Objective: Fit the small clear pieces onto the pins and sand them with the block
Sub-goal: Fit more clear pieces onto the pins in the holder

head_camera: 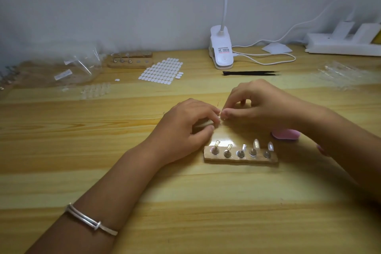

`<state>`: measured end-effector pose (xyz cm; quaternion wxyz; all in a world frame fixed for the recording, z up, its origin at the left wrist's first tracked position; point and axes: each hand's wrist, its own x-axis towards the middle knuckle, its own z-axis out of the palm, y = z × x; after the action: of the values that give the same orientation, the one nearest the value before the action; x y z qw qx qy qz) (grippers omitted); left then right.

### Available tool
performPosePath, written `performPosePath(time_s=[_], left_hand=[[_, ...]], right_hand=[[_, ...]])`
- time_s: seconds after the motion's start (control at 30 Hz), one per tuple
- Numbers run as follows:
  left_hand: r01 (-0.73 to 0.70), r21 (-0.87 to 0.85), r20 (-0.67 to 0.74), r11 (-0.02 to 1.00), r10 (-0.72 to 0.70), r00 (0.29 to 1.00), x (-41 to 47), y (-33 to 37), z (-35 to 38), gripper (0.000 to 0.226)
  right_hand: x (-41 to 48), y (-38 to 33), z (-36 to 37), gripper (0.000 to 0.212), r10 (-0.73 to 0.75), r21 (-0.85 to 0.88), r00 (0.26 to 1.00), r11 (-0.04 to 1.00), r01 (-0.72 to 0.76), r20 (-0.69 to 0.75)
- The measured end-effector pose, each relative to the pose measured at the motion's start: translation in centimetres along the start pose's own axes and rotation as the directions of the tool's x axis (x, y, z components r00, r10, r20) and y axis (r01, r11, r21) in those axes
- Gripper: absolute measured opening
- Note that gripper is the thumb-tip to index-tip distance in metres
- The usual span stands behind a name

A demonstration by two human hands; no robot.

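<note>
Left hand (191,128) curls its grip round a pale stick (204,124); right hand (261,107) pinches what seems a tiny clear piece (219,116) at the stick's tip, just beyond the wooden pin holder (240,160). Likely light, slippery, brittle: hold its edges.

I see the wooden base (240,159) holding a row of five pins (228,150). The two nearest its right end carry pointed clear pieces (256,144). Just beyond the base, the person's left hand (185,128) grips a pale rod (203,125) and the right hand (261,103) pinches its tip. I cannot make out what sits there. A pink block (285,134) lies just right of the base, partly under the forearm. Black tweezers (250,73) lie well beyond the base.
</note>
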<state>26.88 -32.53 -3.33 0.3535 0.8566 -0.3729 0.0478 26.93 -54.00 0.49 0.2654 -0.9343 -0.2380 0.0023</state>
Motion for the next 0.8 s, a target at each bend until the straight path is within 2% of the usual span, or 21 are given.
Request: performPosePath(time_s=[0.2,0.4,0.6,0.7,0.8], left_hand=[[0.003,0.007,0.002,1.000,-0.003,1.000,0.0,0.2,-0.1,0.014],[0.016,0.004,-0.001,1.000,-0.016,1.000,-0.1,0.4,-0.2,0.014],[0.021,-0.008,-0.004,1.000,-0.021,1.000,0.0,0.4,-0.1,0.013],[0.012,-0.006,-0.009,1.000,-0.012,1.000,0.0,0.2,-0.1,0.013],[0.007,0.000,0.000,1.000,-0.007,1.000,0.0,0.1,-0.1,0.013]], right_hand=[[-0.3,-0.2,0.9,0.009,-0.032,-0.111,0.989,0.994,0.016,-0.145],[-0.7,0.1,0.8,0.010,0.080,0.031,0.992,0.996,-0.078,-0.096],[-1.0,-0.9,-0.2,0.012,0.165,0.239,0.980,0.962,-0.135,-0.111],[-2.1,-2.2,-1.9,0.017,0.116,0.428,0.987,0.902,-0.057,-0.113],[-4.1,-3.3,-2.4,0.016,0.006,0.303,0.998,0.953,0.013,-0.063]])
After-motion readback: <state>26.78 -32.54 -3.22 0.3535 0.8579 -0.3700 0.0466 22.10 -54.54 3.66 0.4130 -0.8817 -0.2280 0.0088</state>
